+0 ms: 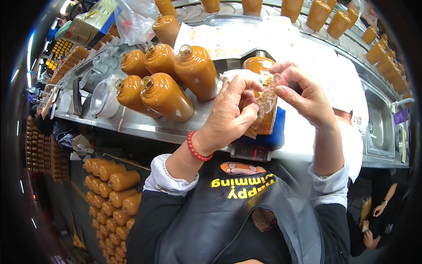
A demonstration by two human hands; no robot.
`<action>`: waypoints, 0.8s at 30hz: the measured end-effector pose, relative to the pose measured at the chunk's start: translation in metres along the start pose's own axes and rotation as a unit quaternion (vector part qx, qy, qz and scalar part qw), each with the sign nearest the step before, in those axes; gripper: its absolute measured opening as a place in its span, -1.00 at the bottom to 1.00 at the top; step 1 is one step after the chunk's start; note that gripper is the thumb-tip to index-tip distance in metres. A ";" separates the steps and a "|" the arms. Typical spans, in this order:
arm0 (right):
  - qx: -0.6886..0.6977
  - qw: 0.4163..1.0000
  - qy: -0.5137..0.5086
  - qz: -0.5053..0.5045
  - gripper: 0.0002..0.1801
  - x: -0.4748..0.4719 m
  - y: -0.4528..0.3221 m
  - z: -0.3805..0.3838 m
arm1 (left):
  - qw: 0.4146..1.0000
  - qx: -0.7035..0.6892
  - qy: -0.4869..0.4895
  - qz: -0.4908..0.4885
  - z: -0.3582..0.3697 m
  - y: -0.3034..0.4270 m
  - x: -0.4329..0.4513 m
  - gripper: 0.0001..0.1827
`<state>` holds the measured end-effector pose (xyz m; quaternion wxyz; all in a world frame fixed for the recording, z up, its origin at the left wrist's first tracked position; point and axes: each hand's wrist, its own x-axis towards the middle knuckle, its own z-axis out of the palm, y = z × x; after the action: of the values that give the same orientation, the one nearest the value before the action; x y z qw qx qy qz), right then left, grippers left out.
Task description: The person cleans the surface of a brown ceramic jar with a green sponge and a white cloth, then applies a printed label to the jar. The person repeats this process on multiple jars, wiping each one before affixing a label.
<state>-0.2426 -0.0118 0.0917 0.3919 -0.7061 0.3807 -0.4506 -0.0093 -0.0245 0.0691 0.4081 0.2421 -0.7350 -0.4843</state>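
A thin translucent decal [265, 99] with pale swirling patterns is stretched between my two hands. My left hand [232, 110], with a red bead bracelet at the wrist, pinches its left side. A crumpled white cloth [244, 73] shows at the left fingers; whether they grip it is unclear. My right hand [305, 90] holds the decal's upper right edge between thumb and fingers. Just behind the decal, a glossy brown bottle [255, 63] rests in a dark holder, its neck pointing away from me. A folded blue towel [280, 125] lies under its near end, where a red light line falls.
Several brown bottles [169, 99] stand on the steel table to the left, near a clear plastic tub [105, 95]. Printed decal sheets [211, 41] lie behind the holder. A conveyor [227, 10] carries bottles along the back. At right is a steel sink [379, 122]. Stacked bottles [115, 204] fill the lower left.
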 end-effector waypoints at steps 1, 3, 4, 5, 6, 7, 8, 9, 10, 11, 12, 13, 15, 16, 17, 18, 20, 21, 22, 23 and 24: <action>-0.001 1.000 0.005 -0.001 -0.77 -0.001 -0.002 0.000 | 1.000 -0.005 -0.001 -0.002 -0.001 0.000 0.000 -0.61; -0.003 1.000 0.015 -0.003 -0.77 -0.003 -0.007 0.000 | 0.999 -0.039 0.026 -0.019 0.002 -0.004 0.001 -0.66; -0.023 1.000 0.018 -0.011 -0.77 -0.002 -0.010 0.000 | 0.997 -0.056 0.040 -0.028 0.002 -0.006 0.002 -0.69; -0.043 0.999 0.021 -0.020 -0.78 -0.002 -0.012 0.000 | 0.999 -0.017 0.035 -0.021 0.000 -0.006 0.002 -0.70; -0.064 0.997 0.027 -0.028 -0.78 -0.001 -0.013 -0.001 | 0.999 0.022 0.028 -0.013 -0.004 -0.007 0.004 -0.72; -0.075 0.996 0.027 -0.028 -0.78 -0.001 -0.014 -0.002 | 0.998 0.061 0.022 -0.006 -0.007 -0.007 0.005 -0.74; -0.086 0.995 0.028 -0.029 -0.78 -0.001 -0.014 -0.004 | 0.998 0.059 0.019 -0.016 -0.008 -0.006 0.006 -0.75; -0.097 0.994 0.028 -0.030 -0.78 0.000 -0.014 -0.004 | 0.998 0.058 0.016 -0.026 -0.010 -0.003 0.007 -0.77; -0.099 0.994 0.027 -0.028 -0.78 0.000 -0.014 -0.005 | 0.998 0.056 0.013 -0.036 -0.011 -0.002 0.008 -0.79; -0.102 0.994 0.027 -0.025 -0.78 0.000 -0.014 -0.005 | 0.998 0.044 0.011 -0.052 -0.011 -0.003 0.009 -0.81; -0.103 0.994 0.026 -0.023 -0.78 0.000 -0.014 -0.006 | 0.997 0.033 0.009 -0.067 -0.012 -0.003 0.010 -0.82; -0.104 0.994 0.027 -0.022 -0.78 0.000 -0.014 -0.006 | 0.996 0.022 0.007 -0.083 -0.013 -0.004 0.010 -0.84; -0.105 0.994 0.030 -0.020 -0.77 0.001 -0.014 -0.005 | 0.998 0.021 0.012 -0.064 -0.013 -0.006 0.012 -0.86; -0.107 0.993 0.032 -0.021 -0.77 0.001 -0.013 -0.005 | 0.998 0.021 0.015 -0.054 -0.013 -0.008 0.012 -0.86; -0.110 0.993 0.034 -0.023 -0.77 0.001 -0.012 -0.005 | 0.998 0.010 0.015 -0.061 -0.012 -0.009 0.012 -0.86; -0.112 0.993 0.036 -0.024 -0.77 0.001 -0.011 -0.005 | 0.998 -0.001 0.015 -0.069 -0.012 -0.010 0.012 -0.86; -0.116 0.992 0.038 -0.026 -0.76 0.001 -0.010 -0.005 | 0.997 -0.010 0.013 -0.081 -0.012 -0.011 0.013 -0.86; -0.119 0.992 0.039 -0.028 -0.76 0.001 -0.010 -0.005 | 0.996 -0.009 0.010 -0.086 -0.012 -0.011 0.013 -0.85; -0.118 0.992 0.037 -0.026 -0.76 0.001 -0.009 -0.005 | 0.996 -0.007 0.008 -0.091 -0.012 -0.012 0.014 -0.85; -0.117 0.992 0.036 -0.024 -0.76 0.001 -0.009 -0.005 | 0.997 0.020 0.004 -0.074 -0.012 -0.013 0.014 -0.86; -0.116 0.992 0.035 -0.022 -0.76 0.001 -0.008 -0.005 | 0.997 0.046 0.000 -0.057 -0.013 -0.015 0.014 -0.87</action>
<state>-0.2453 -0.0109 0.1008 0.2838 -0.7388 0.4278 -0.4366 -0.0066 -0.0484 0.0636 0.3681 0.3024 -0.7414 -0.4726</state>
